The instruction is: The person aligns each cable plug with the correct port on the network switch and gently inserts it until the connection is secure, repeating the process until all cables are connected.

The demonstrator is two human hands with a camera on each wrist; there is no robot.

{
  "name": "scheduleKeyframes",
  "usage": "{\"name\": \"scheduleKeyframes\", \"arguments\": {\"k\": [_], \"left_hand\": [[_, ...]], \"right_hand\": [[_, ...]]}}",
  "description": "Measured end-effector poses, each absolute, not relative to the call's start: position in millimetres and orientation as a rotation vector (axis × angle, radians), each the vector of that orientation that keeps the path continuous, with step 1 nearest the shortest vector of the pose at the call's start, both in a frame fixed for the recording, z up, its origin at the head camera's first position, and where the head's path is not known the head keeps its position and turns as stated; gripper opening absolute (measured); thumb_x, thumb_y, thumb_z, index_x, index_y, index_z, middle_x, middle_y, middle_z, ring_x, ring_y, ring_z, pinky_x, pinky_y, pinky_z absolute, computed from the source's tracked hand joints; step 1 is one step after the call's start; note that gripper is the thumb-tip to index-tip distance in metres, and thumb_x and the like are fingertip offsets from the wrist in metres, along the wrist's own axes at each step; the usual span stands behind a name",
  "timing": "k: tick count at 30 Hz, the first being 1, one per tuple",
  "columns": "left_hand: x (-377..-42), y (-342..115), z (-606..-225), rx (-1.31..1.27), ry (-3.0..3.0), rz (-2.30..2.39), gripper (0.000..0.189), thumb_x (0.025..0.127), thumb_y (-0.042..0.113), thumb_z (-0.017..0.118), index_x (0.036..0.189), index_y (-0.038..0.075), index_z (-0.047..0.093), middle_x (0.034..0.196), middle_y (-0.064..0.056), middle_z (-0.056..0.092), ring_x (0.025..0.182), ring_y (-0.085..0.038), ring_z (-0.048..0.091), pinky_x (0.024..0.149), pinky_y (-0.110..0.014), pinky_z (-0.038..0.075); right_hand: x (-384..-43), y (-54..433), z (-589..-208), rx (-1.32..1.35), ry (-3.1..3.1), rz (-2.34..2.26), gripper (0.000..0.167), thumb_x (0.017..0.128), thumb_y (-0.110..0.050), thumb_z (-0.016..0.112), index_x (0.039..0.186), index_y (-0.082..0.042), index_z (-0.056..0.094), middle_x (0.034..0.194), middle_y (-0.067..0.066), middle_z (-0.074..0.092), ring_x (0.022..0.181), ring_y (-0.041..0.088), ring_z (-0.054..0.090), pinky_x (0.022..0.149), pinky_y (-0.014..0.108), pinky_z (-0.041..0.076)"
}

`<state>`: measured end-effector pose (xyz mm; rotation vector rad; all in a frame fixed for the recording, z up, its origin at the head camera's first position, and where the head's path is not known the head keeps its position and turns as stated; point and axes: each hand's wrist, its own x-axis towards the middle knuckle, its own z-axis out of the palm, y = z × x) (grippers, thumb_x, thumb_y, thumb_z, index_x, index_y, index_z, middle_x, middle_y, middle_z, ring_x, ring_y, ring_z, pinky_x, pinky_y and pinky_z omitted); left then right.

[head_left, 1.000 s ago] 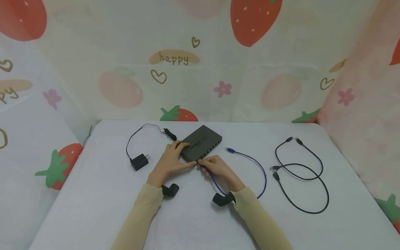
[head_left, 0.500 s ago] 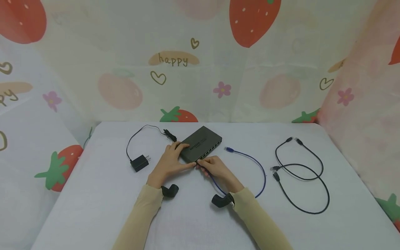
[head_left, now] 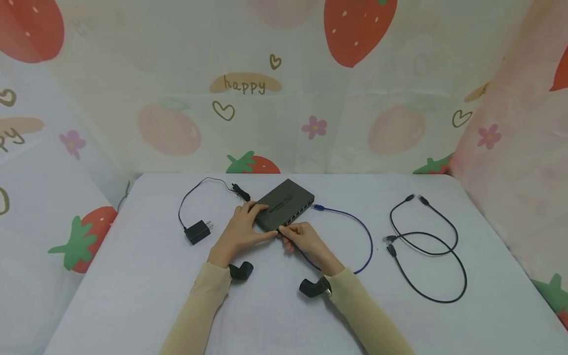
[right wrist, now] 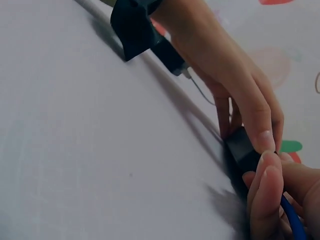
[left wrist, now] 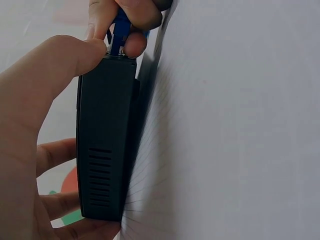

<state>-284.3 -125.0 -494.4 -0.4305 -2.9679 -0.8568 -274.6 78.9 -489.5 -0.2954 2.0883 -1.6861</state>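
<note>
A dark grey network switch (head_left: pixel 287 201) lies on the table with its row of ports facing front right. My left hand (head_left: pixel 241 228) grips its left end, thumb at the near corner and fingers over the far side. My right hand (head_left: pixel 309 241) pinches one plug of a blue Ethernet cable (head_left: pixel 365 229) against the near end of the port row. In the left wrist view the blue plug (left wrist: pixel 120 32) meets the switch's edge, with its clear tip partly visible; fingers hide how deep it sits. The cable's other plug (head_left: pixel 318 207) lies beside the switch's right corner.
Left of the switch lies a black power adapter (head_left: pixel 197 231) with a thin cord running to a bundled tie (head_left: pixel 240 192). Several plug ends of black Ethernet cables (head_left: pixel 465 276) lie looped at the right. A patterned cloth (head_left: pixel 284 123) rises behind the table.
The blue cable's free plug and its loop have slid left, nearer the switch. My right hand has shifted very slightly left; the left hand stays on the switch.
</note>
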Motion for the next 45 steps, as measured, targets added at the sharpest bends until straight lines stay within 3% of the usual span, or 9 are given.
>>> {"name": "scheduleKeyframes", "arguments": {"k": [5, 15, 19, 28, 33, 39, 42, 45], "left_hand": [[-284.6, -125.8, -492.8, -0.43, -2.961, -0.835, 0.078, 0.071, 0.062, 0.067, 0.133, 0.021, 0.046, 0.14, -0.013, 0.036, 0.119, -0.033, 0.038, 0.097, -0.049, 0.038], [-286.0, -125.8, -496.3, -0.414, -2.962, -0.83, 0.078, 0.07, 0.065, 0.065, 0.133, 0.023, 0.045, 0.139, -0.01, 0.037, 0.118, -0.032, 0.038, 0.095, -0.05, 0.039], [-285.9, -126.3, -498.0, -0.412, -2.96, -0.836, 0.079, 0.07, 0.065, 0.066, 0.133, 0.023, 0.045, 0.14, -0.009, 0.037, 0.118, -0.031, 0.039, 0.095, -0.05, 0.039], [-286.7, -126.4, -498.0, -0.415, -2.966, -0.841, 0.08, 0.07, 0.066, 0.065, 0.134, 0.024, 0.044, 0.141, -0.009, 0.036, 0.119, -0.031, 0.038, 0.096, -0.049, 0.038], [-285.2, -125.4, -496.8, -0.426, -2.959, -0.852, 0.079, 0.07, 0.065, 0.066, 0.134, 0.023, 0.045, 0.141, -0.009, 0.036, 0.118, -0.031, 0.038, 0.096, -0.048, 0.039], [-286.1, -124.7, -496.9, -0.417, -2.967, -0.854, 0.08, 0.069, 0.066, 0.066, 0.134, 0.025, 0.045, 0.141, -0.009, 0.035, 0.119, -0.03, 0.037, 0.096, -0.049, 0.039], [-286.0, -124.3, -497.2, -0.41, -2.975, -0.844, 0.081, 0.068, 0.066, 0.067, 0.134, 0.026, 0.044, 0.141, -0.008, 0.035, 0.119, -0.03, 0.037, 0.095, -0.049, 0.039], [-285.8, -124.3, -497.3, -0.406, -2.974, -0.847, 0.08, 0.068, 0.065, 0.068, 0.134, 0.025, 0.045, 0.141, -0.008, 0.036, 0.118, -0.03, 0.038, 0.094, -0.049, 0.04]], "right_hand": [[-268.8, 76.3, -476.2, -0.345, 2.174, -1.653, 0.035, 0.095, -0.018, 0.052, 0.094, 0.013, 0.066, 0.061, 0.006, 0.059, 0.05, 0.009, 0.055, 0.052, 0.022, 0.048], [-278.3, 86.1, -491.5, -0.417, 2.155, -1.565, 0.044, 0.094, -0.034, 0.054, 0.079, 0.007, 0.063, 0.057, 0.005, 0.055, 0.048, 0.013, 0.049, 0.053, 0.025, 0.044], [-287.1, 94.9, -497.5, -0.495, 2.116, -1.486, 0.039, 0.093, -0.035, 0.054, 0.089, 0.002, 0.067, 0.063, 0.003, 0.059, 0.051, 0.011, 0.055, 0.054, 0.025, 0.048], [-290.0, 105.1, -492.9, -0.529, 1.991, -1.472, 0.032, 0.096, -0.02, 0.05, 0.101, 0.008, 0.065, 0.068, 0.003, 0.061, 0.056, 0.009, 0.058, 0.055, 0.023, 0.049], [-287.4, 104.0, -491.8, -0.52, 2.029, -1.466, 0.031, 0.096, -0.019, 0.051, 0.1, 0.009, 0.065, 0.067, 0.004, 0.061, 0.054, 0.009, 0.058, 0.053, 0.022, 0.048], [-291.6, 113.3, -481.0, -0.549, 2.384, -1.276, 0.035, 0.097, -0.028, 0.048, 0.094, 0.0, 0.068, 0.068, 0.006, 0.064, 0.056, 0.013, 0.059, 0.054, 0.025, 0.048], [-296.3, 128.5, -474.3, -0.493, 2.605, -1.235, 0.034, 0.097, -0.029, 0.047, 0.096, -0.004, 0.07, 0.077, 0.01, 0.067, 0.066, 0.018, 0.06, 0.06, 0.029, 0.048], [-300.6, 148.6, -470.1, -0.393, 2.797, -1.192, 0.031, 0.096, -0.027, 0.05, 0.097, -0.005, 0.071, 0.098, 0.014, 0.065, 0.09, 0.028, 0.058, 0.077, 0.039, 0.046]]}}
